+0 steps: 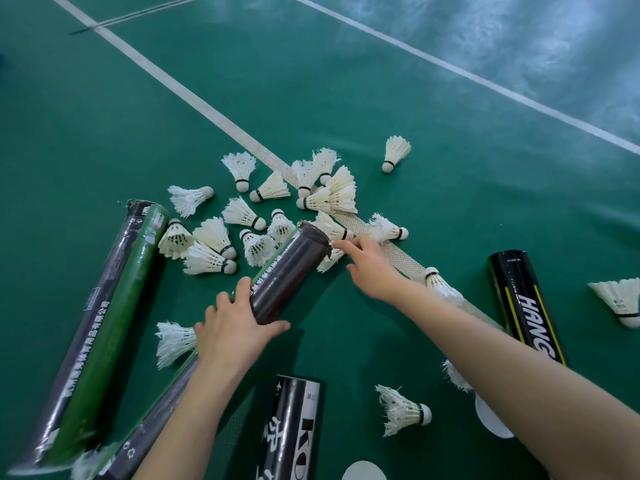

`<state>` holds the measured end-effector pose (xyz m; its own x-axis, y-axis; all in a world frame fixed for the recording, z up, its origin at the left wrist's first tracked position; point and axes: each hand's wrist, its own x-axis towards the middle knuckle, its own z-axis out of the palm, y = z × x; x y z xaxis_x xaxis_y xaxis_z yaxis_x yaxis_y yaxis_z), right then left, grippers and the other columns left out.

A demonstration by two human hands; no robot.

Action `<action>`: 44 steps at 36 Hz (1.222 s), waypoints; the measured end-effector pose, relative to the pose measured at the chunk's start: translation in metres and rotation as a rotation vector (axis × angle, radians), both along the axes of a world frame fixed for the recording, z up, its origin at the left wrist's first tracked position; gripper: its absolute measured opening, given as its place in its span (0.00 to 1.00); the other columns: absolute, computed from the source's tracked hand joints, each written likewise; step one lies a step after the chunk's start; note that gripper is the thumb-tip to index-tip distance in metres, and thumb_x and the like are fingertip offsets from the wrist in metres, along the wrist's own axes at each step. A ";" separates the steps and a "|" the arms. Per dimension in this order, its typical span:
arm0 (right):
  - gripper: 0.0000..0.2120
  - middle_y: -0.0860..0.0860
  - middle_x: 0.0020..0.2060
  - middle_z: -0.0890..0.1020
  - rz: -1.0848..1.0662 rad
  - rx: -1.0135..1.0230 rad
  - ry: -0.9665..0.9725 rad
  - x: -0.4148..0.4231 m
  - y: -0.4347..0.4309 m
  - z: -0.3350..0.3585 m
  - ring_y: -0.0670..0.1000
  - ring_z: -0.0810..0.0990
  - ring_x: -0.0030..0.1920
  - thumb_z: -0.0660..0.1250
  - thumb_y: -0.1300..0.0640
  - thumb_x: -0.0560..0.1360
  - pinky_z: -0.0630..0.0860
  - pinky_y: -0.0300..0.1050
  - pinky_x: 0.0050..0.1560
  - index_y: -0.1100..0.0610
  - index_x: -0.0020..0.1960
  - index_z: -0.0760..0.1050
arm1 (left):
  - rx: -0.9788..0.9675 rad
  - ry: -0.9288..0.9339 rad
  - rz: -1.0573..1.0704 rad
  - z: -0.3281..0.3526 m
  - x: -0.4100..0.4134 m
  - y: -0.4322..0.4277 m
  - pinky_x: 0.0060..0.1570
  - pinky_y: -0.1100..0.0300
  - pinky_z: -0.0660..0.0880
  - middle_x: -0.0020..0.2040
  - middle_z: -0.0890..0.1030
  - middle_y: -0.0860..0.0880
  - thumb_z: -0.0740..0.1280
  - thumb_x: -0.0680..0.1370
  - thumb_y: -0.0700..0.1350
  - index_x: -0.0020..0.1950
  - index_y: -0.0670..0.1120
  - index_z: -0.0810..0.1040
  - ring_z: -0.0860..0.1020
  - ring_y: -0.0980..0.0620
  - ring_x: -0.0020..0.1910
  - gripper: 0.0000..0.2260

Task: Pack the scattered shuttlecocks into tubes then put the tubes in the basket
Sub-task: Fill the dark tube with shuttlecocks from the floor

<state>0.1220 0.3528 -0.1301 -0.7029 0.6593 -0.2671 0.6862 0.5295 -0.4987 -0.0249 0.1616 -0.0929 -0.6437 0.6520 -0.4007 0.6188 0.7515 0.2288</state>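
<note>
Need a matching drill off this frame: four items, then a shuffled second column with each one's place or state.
Items
1. held tube
2. HANG tube
3. green-striped tube
4. lone shuttlecock

Place or state
A. flat on the floor, far left
B. on the floor, right of the right forearm
C. by itself beyond the white line
D. gripped by the left hand, mouth toward the shuttlecock pile

Pairs: 1-D, 2-B, 3-A, 4-C
</note>
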 end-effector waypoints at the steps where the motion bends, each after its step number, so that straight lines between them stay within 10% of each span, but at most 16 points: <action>1: 0.30 0.55 0.63 0.64 0.042 -0.015 -0.024 -0.003 -0.001 -0.003 0.57 0.60 0.66 0.55 0.69 0.77 0.57 0.46 0.68 0.49 0.75 0.59 | -0.007 -0.002 0.008 0.000 -0.001 -0.001 0.62 0.46 0.69 0.66 0.68 0.43 0.67 0.68 0.69 0.75 0.53 0.51 0.69 0.41 0.64 0.44; 6: 0.31 0.55 0.75 0.50 0.137 0.061 -0.153 -0.013 -0.001 -0.007 0.59 0.50 0.74 0.58 0.68 0.75 0.58 0.57 0.72 0.49 0.74 0.56 | -0.018 -0.016 0.027 -0.001 -0.008 -0.007 0.62 0.45 0.69 0.67 0.67 0.42 0.67 0.68 0.69 0.75 0.52 0.51 0.69 0.40 0.64 0.44; 12: 0.19 0.53 0.62 0.72 0.219 0.161 -0.102 -0.008 -0.005 -0.006 0.55 0.70 0.63 0.61 0.64 0.73 0.64 0.48 0.62 0.56 0.63 0.64 | 0.002 -0.018 0.027 -0.002 -0.009 -0.007 0.60 0.46 0.70 0.65 0.69 0.43 0.68 0.67 0.69 0.74 0.53 0.53 0.70 0.41 0.62 0.43; 16: 0.33 0.53 0.59 0.68 0.282 0.284 -0.161 0.002 -0.013 -0.010 0.54 0.67 0.60 0.65 0.57 0.75 0.65 0.48 0.63 0.51 0.75 0.53 | 0.001 -0.016 0.027 -0.002 -0.010 -0.007 0.60 0.46 0.70 0.65 0.69 0.42 0.69 0.67 0.68 0.74 0.52 0.53 0.70 0.40 0.62 0.43; 23: 0.28 0.55 0.68 0.61 0.274 0.347 -0.170 0.016 -0.028 -0.018 0.57 0.62 0.66 0.67 0.59 0.73 0.67 0.50 0.63 0.54 0.70 0.62 | -0.001 -0.027 0.015 -0.002 -0.006 -0.005 0.60 0.45 0.70 0.65 0.69 0.43 0.69 0.66 0.69 0.74 0.53 0.53 0.71 0.40 0.62 0.44; 35: 0.21 0.53 0.57 0.68 -0.671 -0.092 0.633 0.044 0.012 0.047 0.47 0.71 0.50 0.69 0.52 0.73 0.65 0.35 0.53 0.47 0.65 0.69 | 0.044 -0.010 -0.116 0.009 0.019 0.009 0.58 0.49 0.70 0.59 0.70 0.47 0.70 0.65 0.68 0.74 0.57 0.54 0.71 0.45 0.59 0.44; 39: 0.16 0.53 0.58 0.73 -0.730 -0.322 0.722 0.042 0.020 0.060 0.52 0.77 0.57 0.64 0.37 0.65 0.74 0.57 0.62 0.35 0.52 0.71 | 0.095 -0.017 -0.153 0.012 0.026 0.012 0.59 0.49 0.69 0.57 0.70 0.49 0.71 0.64 0.68 0.72 0.58 0.56 0.71 0.46 0.58 0.42; 44: 0.16 0.50 0.58 0.76 -0.552 -0.366 0.628 0.041 0.013 0.061 0.51 0.74 0.61 0.59 0.43 0.79 0.70 0.50 0.64 0.49 0.62 0.71 | 0.176 -0.039 -0.183 0.018 0.037 0.016 0.58 0.51 0.68 0.55 0.69 0.51 0.71 0.65 0.67 0.72 0.59 0.56 0.70 0.48 0.56 0.41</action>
<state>0.1628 0.3660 -0.0691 -0.3996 0.8945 -0.2004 0.3408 -0.0580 -0.9384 0.0124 0.1774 -0.0752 -0.4950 0.8181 -0.2927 0.7290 0.5743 0.3725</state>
